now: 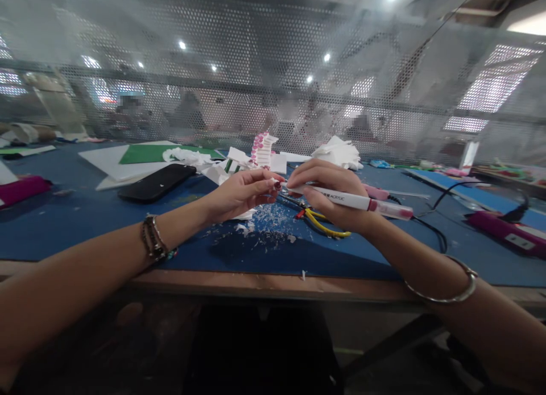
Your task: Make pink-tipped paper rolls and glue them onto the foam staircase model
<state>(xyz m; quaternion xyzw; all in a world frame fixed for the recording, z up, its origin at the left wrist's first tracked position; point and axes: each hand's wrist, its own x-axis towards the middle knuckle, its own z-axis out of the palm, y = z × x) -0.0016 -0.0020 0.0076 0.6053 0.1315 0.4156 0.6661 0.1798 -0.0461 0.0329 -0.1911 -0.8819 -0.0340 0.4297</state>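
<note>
My right hand grips a white acrylic marker with a dark red band and a clear, reddish end. The marker's tip points left, at a tiny dark red and white piece. That piece is pinched between the fingertips of my left hand; its exact shape is too small to make out. Just below the hands lie yellow-handled pliers and a scatter of white shavings. Behind my left hand stands a strip of pink-and-white small pieces.
A black phone lies to the left, near white and green sheets. Crumpled white tissue sits at the back. A pink tool with a black cord is beyond my right hand. Purple power strips lie at both sides.
</note>
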